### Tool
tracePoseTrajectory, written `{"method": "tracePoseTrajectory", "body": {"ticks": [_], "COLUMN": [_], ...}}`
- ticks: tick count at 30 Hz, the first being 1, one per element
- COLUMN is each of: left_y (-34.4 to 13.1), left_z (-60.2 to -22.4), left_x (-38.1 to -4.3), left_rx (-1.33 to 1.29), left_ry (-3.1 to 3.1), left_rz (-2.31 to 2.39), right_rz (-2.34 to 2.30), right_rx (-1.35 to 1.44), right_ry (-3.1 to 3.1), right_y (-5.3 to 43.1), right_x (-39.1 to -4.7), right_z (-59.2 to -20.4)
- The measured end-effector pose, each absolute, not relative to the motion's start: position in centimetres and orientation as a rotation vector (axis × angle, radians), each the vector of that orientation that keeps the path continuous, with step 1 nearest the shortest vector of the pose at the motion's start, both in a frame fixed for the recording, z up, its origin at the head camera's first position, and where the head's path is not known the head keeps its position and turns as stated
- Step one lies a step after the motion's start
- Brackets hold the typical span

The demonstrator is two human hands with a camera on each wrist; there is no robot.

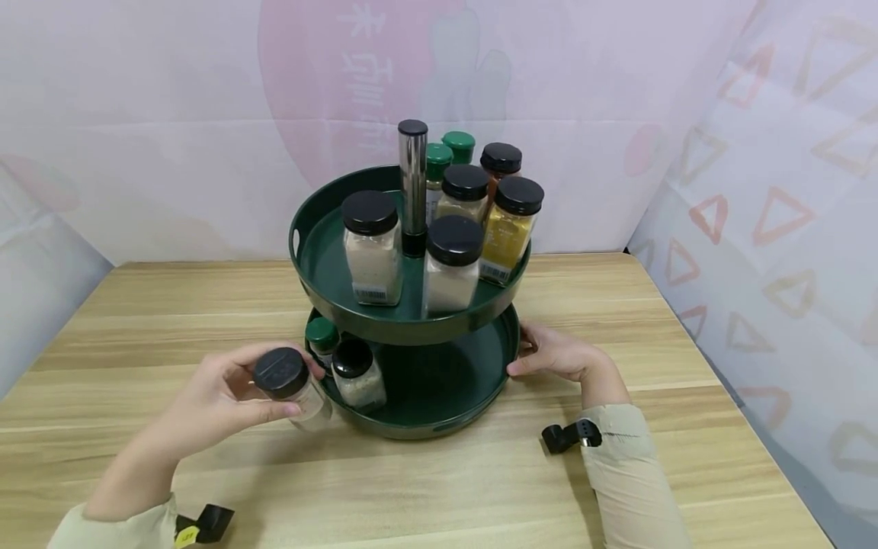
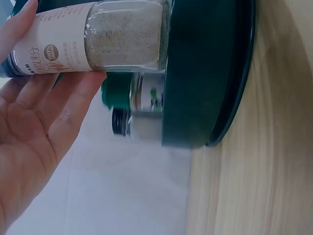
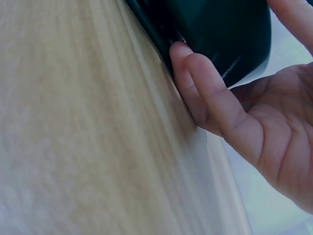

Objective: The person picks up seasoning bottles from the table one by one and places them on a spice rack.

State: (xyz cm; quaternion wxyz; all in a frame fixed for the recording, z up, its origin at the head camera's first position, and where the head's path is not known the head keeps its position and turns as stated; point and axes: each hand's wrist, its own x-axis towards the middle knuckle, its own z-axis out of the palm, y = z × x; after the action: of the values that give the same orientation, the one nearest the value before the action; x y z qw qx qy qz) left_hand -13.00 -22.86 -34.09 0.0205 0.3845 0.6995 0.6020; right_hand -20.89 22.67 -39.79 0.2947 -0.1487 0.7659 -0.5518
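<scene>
In the head view, my left hand (image 1: pixel 218 396) holds a black-capped glass spice jar (image 1: pixel 312 404) tilted, just outside the left front rim of the lower tray. Speckled beige powder fills this spice jar (image 2: pixel 124 36) behind a pale printed label in the left wrist view. My right hand (image 1: pixel 559 354) grips the right side of the lower tray (image 1: pixel 439 389) of a dark green two-tier rack. The right wrist view shows bent fingers (image 3: pixel 210 78) against the tray's outer wall. On the lower tray's left stand a green-capped jar (image 1: pixel 322 343) and a black-capped jar (image 1: pixel 360 381).
The upper tray (image 1: pixel 329 282) bears several spice jars, among them a yellow-filled jar (image 1: pixel 507 236) and a pale powder jar (image 1: pixel 373 259). A metal post (image 1: pixel 413 175) rises at its middle. The rack stands on a wooden table (image 1: pixel 439 496) before a printed white cloth (image 1: pixel 171 137).
</scene>
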Motion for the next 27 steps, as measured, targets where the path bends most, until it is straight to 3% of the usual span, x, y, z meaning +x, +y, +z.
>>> {"method": "tracePoseTrajectory", "body": {"ticks": [16, 27], "left_y": [-19.5, -16.2], "left_z": [-32.7, -33.2], "left_x": [-11.9, -11.5], "left_rx": [1.176, 1.031], "left_ry": [2.296, 2.3], "left_rz": [1.752, 1.792], "right_rz": [-1.466, -1.473], "right_rx": [-0.4, -0.396], "right_ry": [2.033, 2.03], "right_y": [22.7, 22.8], "right_x": [-20.9, -20.9], "right_z": [-39.8, -39.8]}}
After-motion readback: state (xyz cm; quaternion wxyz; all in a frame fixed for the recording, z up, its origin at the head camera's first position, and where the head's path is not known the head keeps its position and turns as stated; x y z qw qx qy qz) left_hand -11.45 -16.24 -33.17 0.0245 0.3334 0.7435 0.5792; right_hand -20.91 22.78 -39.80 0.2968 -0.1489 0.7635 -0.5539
